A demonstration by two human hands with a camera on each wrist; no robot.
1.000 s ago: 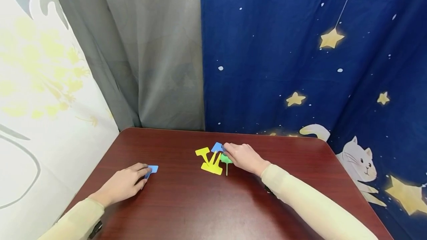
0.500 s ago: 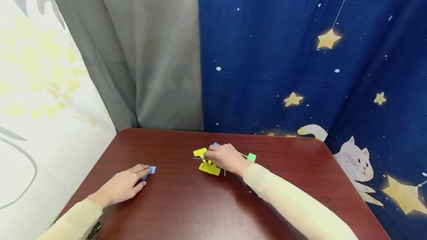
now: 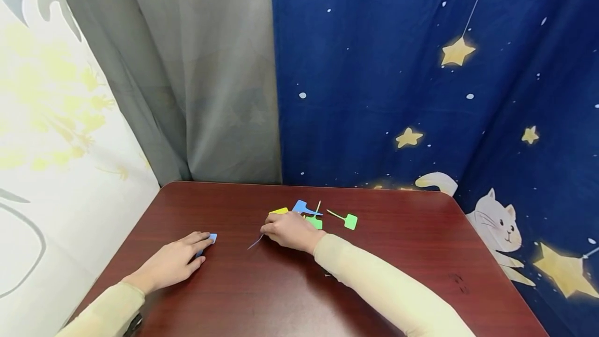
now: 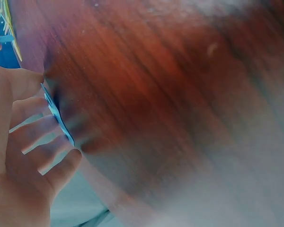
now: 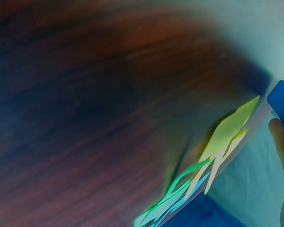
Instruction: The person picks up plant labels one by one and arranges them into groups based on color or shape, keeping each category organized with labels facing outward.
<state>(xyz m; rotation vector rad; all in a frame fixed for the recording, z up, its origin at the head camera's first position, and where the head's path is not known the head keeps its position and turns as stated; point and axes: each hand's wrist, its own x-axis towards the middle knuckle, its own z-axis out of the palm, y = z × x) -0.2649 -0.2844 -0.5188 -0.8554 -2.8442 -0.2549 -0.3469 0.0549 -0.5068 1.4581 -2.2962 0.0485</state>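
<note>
In the head view my left hand (image 3: 170,260) rests at the left of the table, its fingers extended over a blue T-shaped plant label (image 3: 212,238). The left wrist view shows that hand's fingertips along the flat blue label (image 4: 58,117) on the tabletop. Near the middle, my right hand (image 3: 291,230) pinches another blue plant label (image 5: 283,101), whose thin stem points down and left. Behind and beside the right hand lie a yellow label (image 3: 279,211), a blue label (image 3: 300,207) and a green label (image 3: 315,222). The hand partly hides this group.
A separate green label (image 3: 350,221) lies to the right of the group. The reddish-brown table (image 3: 224,300) ends at a back edge before a grey curtain (image 3: 229,77) and a blue starry curtain (image 3: 355,87). A white patterned cloth (image 3: 70,181) hangs at the left.
My right hand has moved left and toward me across the group, carrying a blue label. One green label has shifted right, away from the others. My left hand stays in place.
</note>
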